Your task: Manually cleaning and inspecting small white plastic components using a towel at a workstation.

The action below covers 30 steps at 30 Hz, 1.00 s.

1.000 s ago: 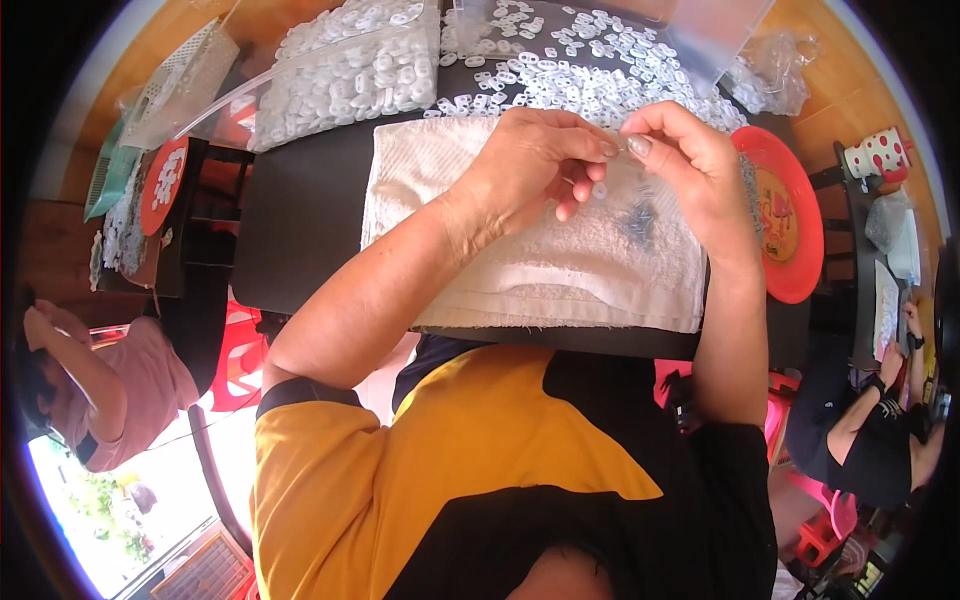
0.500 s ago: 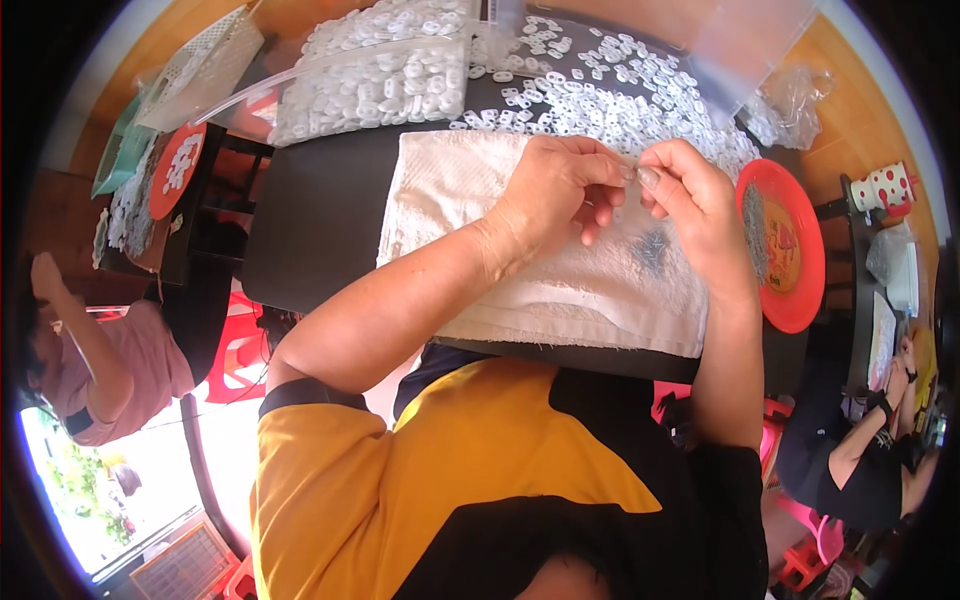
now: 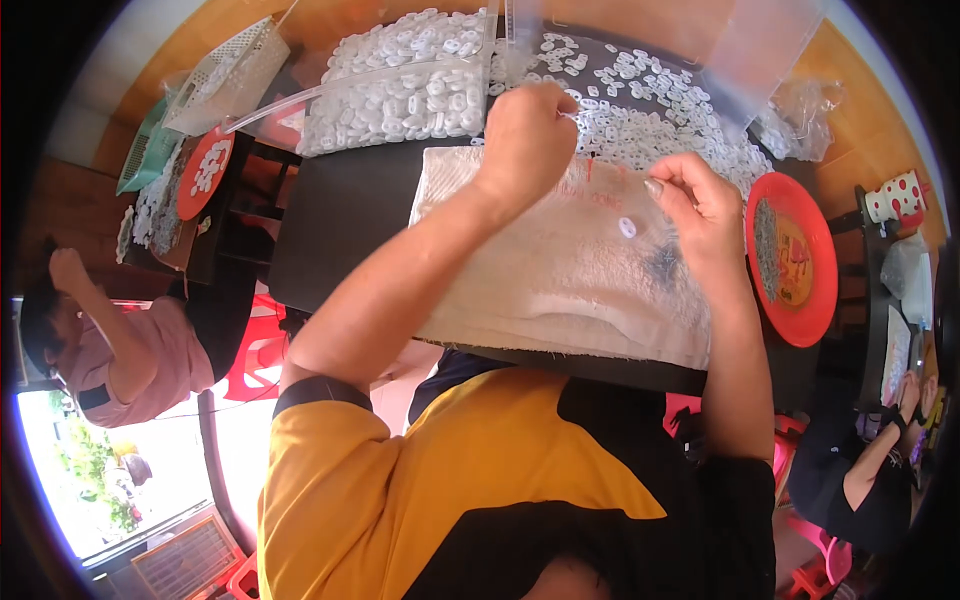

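One white oval piece (image 3: 627, 228) with holes lies on the towel (image 3: 560, 290), right of its middle and apart from both hands. Handling (judged by appearance): light, stiff plastic, smooth enough to slip, unlikely to break under normal finger pressure. Take hold by the outer rim, across the narrow width; the towel's pile should limit sliding.

The left hand (image 3: 530, 145) is above the towel's far edge, beside the pile of white pieces (image 3: 640, 130) beyond it; its fingers are curled, and their tips cannot be seen well enough to tell whether they pinch anything. The right hand (image 3: 705, 205) is above the towel's right side, thumb near the curled forefinger; whether a part is pinched there cannot be told. A cluster of thin grey parts (image 3: 662, 262) lies on the towel near the right wrist.

Change from the preceding frame: the hands, then together above the towel, are now apart, and the oval piece is visible on the cloth.
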### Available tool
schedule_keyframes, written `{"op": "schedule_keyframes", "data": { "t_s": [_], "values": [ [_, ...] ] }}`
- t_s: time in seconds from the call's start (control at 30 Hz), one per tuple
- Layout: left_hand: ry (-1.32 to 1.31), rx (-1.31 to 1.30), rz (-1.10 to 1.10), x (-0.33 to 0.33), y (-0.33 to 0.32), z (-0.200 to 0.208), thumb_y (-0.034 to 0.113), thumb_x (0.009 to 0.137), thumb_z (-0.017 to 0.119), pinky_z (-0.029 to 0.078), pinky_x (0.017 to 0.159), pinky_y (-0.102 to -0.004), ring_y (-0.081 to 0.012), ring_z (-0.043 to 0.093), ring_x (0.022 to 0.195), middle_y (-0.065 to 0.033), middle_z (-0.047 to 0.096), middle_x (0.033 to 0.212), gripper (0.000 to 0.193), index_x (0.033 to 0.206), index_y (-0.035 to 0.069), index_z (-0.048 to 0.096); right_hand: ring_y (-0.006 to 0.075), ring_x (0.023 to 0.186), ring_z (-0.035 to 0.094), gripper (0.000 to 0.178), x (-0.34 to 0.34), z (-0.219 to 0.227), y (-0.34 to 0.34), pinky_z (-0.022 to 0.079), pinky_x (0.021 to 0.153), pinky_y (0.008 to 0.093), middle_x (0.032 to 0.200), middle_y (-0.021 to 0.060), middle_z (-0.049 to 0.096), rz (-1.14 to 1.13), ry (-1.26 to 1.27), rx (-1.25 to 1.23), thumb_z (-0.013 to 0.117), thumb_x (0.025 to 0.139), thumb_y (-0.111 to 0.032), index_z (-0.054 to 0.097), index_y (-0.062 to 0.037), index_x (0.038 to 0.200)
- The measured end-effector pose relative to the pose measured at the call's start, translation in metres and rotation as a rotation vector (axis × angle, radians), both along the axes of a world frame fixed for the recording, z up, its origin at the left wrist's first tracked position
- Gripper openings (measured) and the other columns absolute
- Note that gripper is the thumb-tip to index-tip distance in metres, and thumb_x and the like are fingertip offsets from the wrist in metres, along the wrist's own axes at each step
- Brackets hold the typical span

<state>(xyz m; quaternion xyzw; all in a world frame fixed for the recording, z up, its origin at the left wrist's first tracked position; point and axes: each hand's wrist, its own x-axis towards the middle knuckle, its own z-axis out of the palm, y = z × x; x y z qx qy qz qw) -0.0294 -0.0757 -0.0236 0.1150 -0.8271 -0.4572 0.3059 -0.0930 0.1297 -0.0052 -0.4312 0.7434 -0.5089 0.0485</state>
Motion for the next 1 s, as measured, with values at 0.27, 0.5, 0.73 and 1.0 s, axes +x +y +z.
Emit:
{"op": "schedule_keyframes", "data": {
  "t_s": [0.27,0.5,0.73,1.0],
  "values": [
    [-0.521,-0.766,0.23,-0.015,-0.012,-0.009,0.008,0.078,0.056,0.051,0.073,-0.0454,-0.0361,0.064,0.083,-0.0197,0.064,0.097,0.012,0.085,0.001,0.064,0.0066,0.07,0.055,0.008,-0.005,-0.011,-0.001,0.044,0.064,0.0229,0.075,0.0016,0.06,0.03,0.023,-0.049,0.057,0.083,0.006,0.058,0.0022,0.09],
    [-0.151,-0.656,0.138,-0.013,-0.017,-0.016,0.008,0.079,0.062,0.051,0.062,-0.0402,-0.0302,0.065,0.074,-0.015,0.067,0.084,0.011,0.088,0.001,0.065,0.007,0.07,0.054,0.005,-0.007,-0.007,0.002,0.043,0.063,0.0223,0.075,0.001,0.06,0.007,0.01,-0.025,0.059,0.084,0.004,0.058,0.0013,0.088],
    [-0.221,0.782,-0.333,0.021,0.042,0.031,0.001,0.087,0.059,0.043,0.047,-0.0266,-0.0156,0.059,0.058,-0.0113,0.065,0.08,0.009,0.092,-0.005,0.062,0.0073,0.069,0.054,0.007,-0.004,0.003,0.002,0.041,0.061,0.0218,0.074,-0.0007,0.058,0.011,-0.413,-0.157,0.058,0.092,-0.01,0.06,-0.0029,0.093],
    [-0.104,1.15,-0.312,0.024,0.059,0.018,0.0,0.085,0.061,0.041,0.041,-0.0266,-0.0159,0.057,0.051,-0.0166,0.065,0.08,0.009,0.091,-0.006,0.06,0.0095,0.073,0.059,0.007,0.01,0.007,-0.005,0.044,0.063,0.0225,0.081,0.0018,0.062,0.015,-0.467,-0.224,0.06,0.091,-0.008,0.061,-0.0021,0.094]
  ]
}}
